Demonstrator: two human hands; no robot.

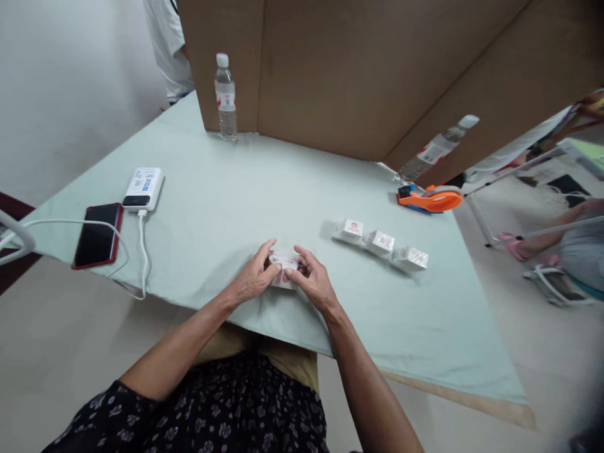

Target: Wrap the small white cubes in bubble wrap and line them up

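Close to the table's front edge, a small white box (284, 281) with reddish print sits between my two hands, clear plastic film showing at its top. My left hand (257, 272) grips it from the left, thumb on the upper front. From the right, my right hand (312, 279) holds the same box, its thumb beside the other. My fingers partly cover the box. Further right, a row of three similar small boxes in clear wrap lies on the cloth: the left box (352, 230), the middle box (380, 243) and the right box (412, 258).
An orange tape dispenser (431, 199) and a tilted water bottle (436, 151) are at the back right. Another water bottle (226, 100) stands by the cardboard panel (321, 75). At left lie a phone (98, 236) and a cabled power bank (144, 187). People are partly visible beyond.
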